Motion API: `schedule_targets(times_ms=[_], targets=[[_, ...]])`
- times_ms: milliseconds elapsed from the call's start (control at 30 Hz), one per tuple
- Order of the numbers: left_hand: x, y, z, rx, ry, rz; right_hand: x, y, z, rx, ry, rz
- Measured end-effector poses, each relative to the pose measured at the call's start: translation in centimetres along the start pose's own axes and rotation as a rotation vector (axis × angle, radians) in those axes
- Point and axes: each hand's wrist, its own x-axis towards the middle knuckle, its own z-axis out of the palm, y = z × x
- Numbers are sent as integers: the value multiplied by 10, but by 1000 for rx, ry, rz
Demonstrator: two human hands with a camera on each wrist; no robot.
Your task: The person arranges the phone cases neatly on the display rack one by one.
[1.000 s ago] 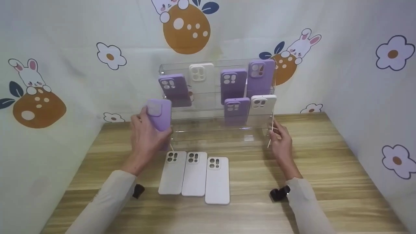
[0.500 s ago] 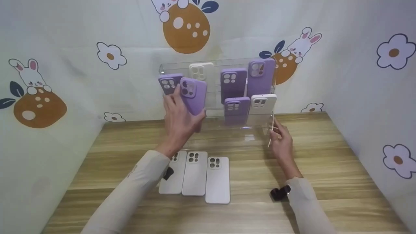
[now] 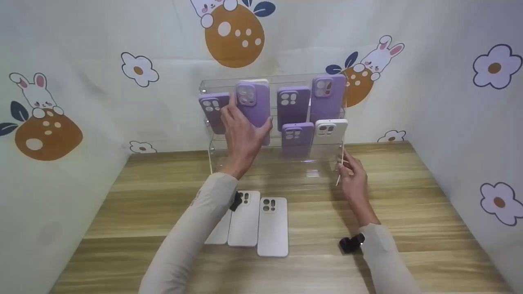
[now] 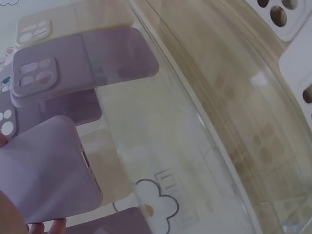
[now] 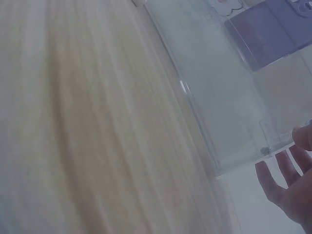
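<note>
Our left fingers (image 3: 232, 107) clamp the lilac case (image 3: 256, 107), right fingers (image 3: 356, 162) the rack (image 3: 282, 165); drifting, we could knock the nine-o'clock purple case (image 3: 211, 118).

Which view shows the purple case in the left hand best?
Head view: the held case shows its camera cutout, though the left hand covers part. Left wrist: one end up close, the rest cut off. Right wrist: doesn't show it.

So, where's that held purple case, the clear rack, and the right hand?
Held purple case (image 3: 260, 108), head view: its back panel.
Clear rack (image 5: 207, 92), right wrist view: a bare clear panel.
Right hand (image 3: 354, 179), head view: its middle, near the thumb.
</note>
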Motion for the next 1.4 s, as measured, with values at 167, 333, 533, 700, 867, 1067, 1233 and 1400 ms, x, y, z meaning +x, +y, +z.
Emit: schedule_targets(times_ms=[167, 333, 533, 700, 867, 1067, 1233, 1400], targets=[[-2, -1, 14, -2, 22, -33, 0, -4, 1, -10, 5, 4], [-1, -5, 24, -6, 58, -68, 0, -2, 0, -11, -1, -1], [-5, -11, 33, -23, 111, -99, 1, 1, -1, -9, 5, -38], [-17, -17, 41, -55, 124, -73, 1, 2, -1, -32, 9, -39], [-28, -24, 50, -57, 147, -76, 1, 2, 1, -51, -2, 11], [-36, -28, 59, -35, 171, -96, 1, 5, 0, -48, 11, 3], [-42, -32, 63, -5, 152, -129, 0, 4, -1, -49, 14, -12], [-45, -36, 59, -18, 134, -102, 0, 3, 0, -19, -4, 3]])
